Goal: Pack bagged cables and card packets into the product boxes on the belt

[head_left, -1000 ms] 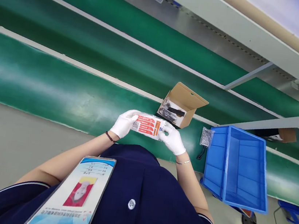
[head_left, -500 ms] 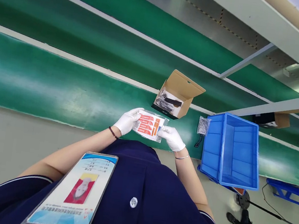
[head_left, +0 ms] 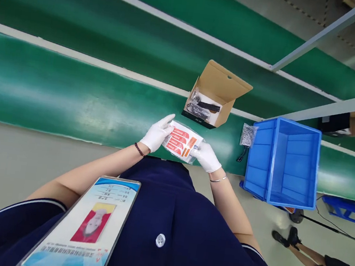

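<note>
A clear plastic bag of printed stickers [head_left: 179, 141], white with red strips and orange patches, is held over the near edge of the green bench, tilted down to the right. My left hand [head_left: 156, 135], in a white glove, grips its left edge with the thumb over the front, the forefinger stretched past the upper corner. On the right edge, my right hand [head_left: 207, 158], gloved too, pinches the bag. Just beyond stands an open cardboard box [head_left: 225, 82] with its lid raised. Inside lie a black ribbed part [head_left: 209, 106] and plastic-wrapped items [head_left: 197, 110].
To the right, a blue plastic crate [head_left: 296, 164] stands against the bench [head_left: 40, 84]. A bubble-wrap packet [head_left: 248, 136] and a small black cable [head_left: 242, 153] lie beside it. Another open box [head_left: 335, 124] sits farther right. A person's legs [head_left: 307, 255] show at lower right.
The sticker bag has turned clockwise, its right side lower. My left forefinger has straightened away from it. The whole view has shifted, so the box and crate appear higher.
</note>
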Demonstrator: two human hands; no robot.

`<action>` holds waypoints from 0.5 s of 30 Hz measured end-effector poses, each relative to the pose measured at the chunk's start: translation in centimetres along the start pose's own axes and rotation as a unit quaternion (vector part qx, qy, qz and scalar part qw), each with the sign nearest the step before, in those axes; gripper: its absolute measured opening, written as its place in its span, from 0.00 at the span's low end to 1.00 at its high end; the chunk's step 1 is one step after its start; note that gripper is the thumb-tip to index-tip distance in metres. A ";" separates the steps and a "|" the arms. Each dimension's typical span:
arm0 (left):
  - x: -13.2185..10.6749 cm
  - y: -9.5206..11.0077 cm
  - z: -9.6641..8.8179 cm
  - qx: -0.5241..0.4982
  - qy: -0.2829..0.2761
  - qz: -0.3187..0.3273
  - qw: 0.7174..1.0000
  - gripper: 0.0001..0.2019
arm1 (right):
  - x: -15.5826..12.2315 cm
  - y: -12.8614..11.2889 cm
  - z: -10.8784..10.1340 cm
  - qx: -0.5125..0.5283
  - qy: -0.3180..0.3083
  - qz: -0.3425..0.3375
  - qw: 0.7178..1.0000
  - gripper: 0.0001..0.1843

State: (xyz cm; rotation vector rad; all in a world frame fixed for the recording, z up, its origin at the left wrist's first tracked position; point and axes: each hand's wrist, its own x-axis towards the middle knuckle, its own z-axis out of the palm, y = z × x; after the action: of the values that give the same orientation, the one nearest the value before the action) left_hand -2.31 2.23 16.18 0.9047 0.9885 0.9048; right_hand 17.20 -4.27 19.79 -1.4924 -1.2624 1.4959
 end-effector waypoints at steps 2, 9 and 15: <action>-0.5 0.9 0.0 0.072 -0.015 0.067 0.995 0.42 | 0.0 0.0 -0.2 -0.028 0.008 -0.036 0.999 0.20; -1.6 2.8 1.0 0.355 -0.222 0.295 0.859 0.33 | -0.1 -0.8 0.0 -0.104 0.003 -0.069 0.992 0.24; -1.2 1.4 1.0 0.562 -0.218 0.348 0.718 0.28 | -0.2 -1.6 1.0 -0.226 0.042 -0.050 0.972 0.16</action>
State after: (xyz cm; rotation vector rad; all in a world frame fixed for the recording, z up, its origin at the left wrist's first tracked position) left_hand -2.05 1.39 18.12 2.5410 0.7004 0.5361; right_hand 16.03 -4.15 21.23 -1.7218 -1.6780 1.1113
